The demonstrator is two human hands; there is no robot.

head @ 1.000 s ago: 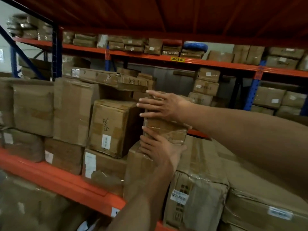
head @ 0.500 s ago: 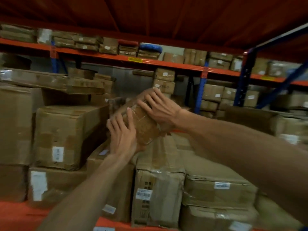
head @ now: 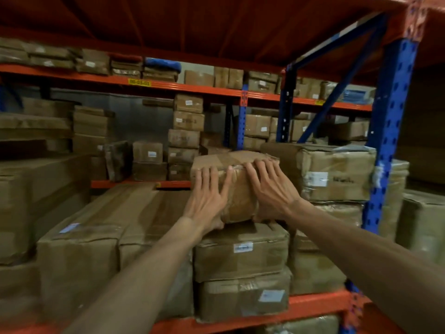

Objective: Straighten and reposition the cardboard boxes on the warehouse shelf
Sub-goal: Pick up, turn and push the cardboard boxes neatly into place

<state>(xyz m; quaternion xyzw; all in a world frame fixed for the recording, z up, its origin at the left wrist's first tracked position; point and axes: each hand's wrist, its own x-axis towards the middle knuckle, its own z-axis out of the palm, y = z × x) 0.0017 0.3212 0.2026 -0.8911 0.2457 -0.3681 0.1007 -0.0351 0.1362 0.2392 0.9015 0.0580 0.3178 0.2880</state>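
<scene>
Both hands press flat on the near face of a small taped cardboard box (head: 237,165), which sits on top of a stack of two labelled boxes (head: 242,256) on the orange shelf beam (head: 313,303). The left hand (head: 207,201) lies with fingers (head: 213,175) spread and extended against the box's left half, thumb angled toward the middle; the right hand (head: 272,189) covers the right half, fingertips reaching the top edge — neither hand is curled around the box, both simply laid open against it. Just to the right stands a larger plastic-wrapped box (head: 337,174) with a white label, near the blue upright post (head: 392,121). Long flat cartons (head: 115,225) lie to the left.
</scene>
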